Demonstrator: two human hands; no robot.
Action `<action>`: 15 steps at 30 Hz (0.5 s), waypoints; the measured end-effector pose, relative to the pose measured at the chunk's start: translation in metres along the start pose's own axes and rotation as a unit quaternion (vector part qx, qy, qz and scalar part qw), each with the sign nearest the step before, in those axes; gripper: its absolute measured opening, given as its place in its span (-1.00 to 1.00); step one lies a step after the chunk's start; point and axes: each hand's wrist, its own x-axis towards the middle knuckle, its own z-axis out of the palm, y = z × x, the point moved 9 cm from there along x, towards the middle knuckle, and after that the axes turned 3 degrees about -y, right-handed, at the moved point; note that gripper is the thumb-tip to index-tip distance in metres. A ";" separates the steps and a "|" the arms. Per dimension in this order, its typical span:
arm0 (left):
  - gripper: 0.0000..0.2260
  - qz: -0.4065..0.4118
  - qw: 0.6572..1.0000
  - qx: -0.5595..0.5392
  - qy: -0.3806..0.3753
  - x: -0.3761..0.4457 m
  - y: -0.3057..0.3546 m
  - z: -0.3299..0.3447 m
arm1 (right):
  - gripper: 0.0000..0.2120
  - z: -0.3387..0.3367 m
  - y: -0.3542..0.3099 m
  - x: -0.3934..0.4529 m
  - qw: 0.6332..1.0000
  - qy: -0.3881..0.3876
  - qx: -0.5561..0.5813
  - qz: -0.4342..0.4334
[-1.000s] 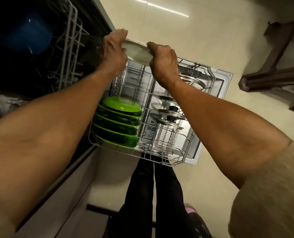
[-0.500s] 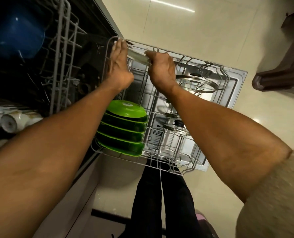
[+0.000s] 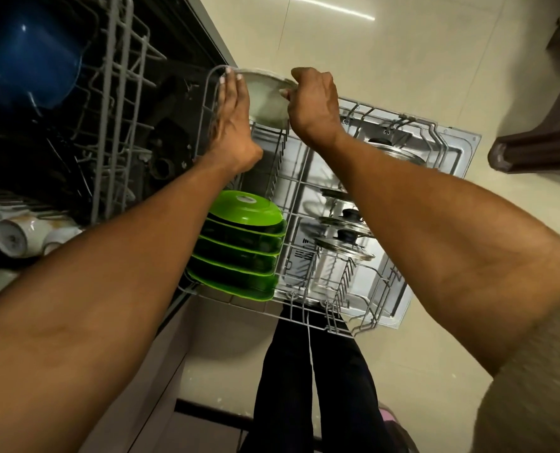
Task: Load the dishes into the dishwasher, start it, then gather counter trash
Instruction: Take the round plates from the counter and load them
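Lower rack [image 3: 291, 197] pulled out over open dishwasher door [image 3: 448, 148], centre of view. Pale plate [image 3: 265, 99] at 12 o'clock, on edge at the rack's far end, tilted. Right hand [image 3: 314, 106] pinching plate rim, thumb and fingers curled over its right edge. Left hand [image 3: 231, 112] flat against plate's left side, fingers straight and pressed together, fingertips at the rim and touching rack's far wire.

Stack of green plates [image 3: 242, 243] standing in the rack's left row, just left of centre, five visible, packed close together. Round label on the top one, print too small to read. Glass lids [image 3: 347, 237] with black knobs slotted on edge in the right row, at 3 o'clock of the green stack. Another lid [image 3: 393, 148] further out near door's far edge, partly hidden by right forearm.

Upper rack [image 3: 115, 103] at 10 o'clock, inside dark tub. Blue bowl [image 3: 27, 57] at 11 o'clock. White cups [image 3: 14, 233] at 9 o'clock, lying on their sides.

Small dark markings on door panel between racks' wires, not legible. No readable brand anywhere.
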 end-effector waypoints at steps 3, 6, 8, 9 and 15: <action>0.01 -0.005 1.000 0.007 -0.006 -0.003 -0.003 0.005 | -0.84 0.002 -0.003 -0.015 0.998 0.009 -0.043 -0.045; 0.04 -0.021 0.999 0.010 -0.031 -0.010 -0.006 0.014 | -0.75 0.003 0.003 -0.029 0.996 0.004 -0.064 -0.065; 0.04 -0.029 0.999 0.015 -0.042 -0.017 -0.005 0.018 | -0.60 0.006 0.007 -0.039 0.995 -0.005 -0.075 -0.068; 0.04 -0.030 0.998 0.019 -0.045 -0.022 -0.004 0.019 | -0.51 0.007 0.008 -0.044 0.994 -0.014 -0.084 -0.071; 0.06 -0.033 0.997 0.042 -0.062 -0.051 0.010 0.024 | -0.25 0.012 0.018 -0.079 0.989 -0.071 -0.113 -0.061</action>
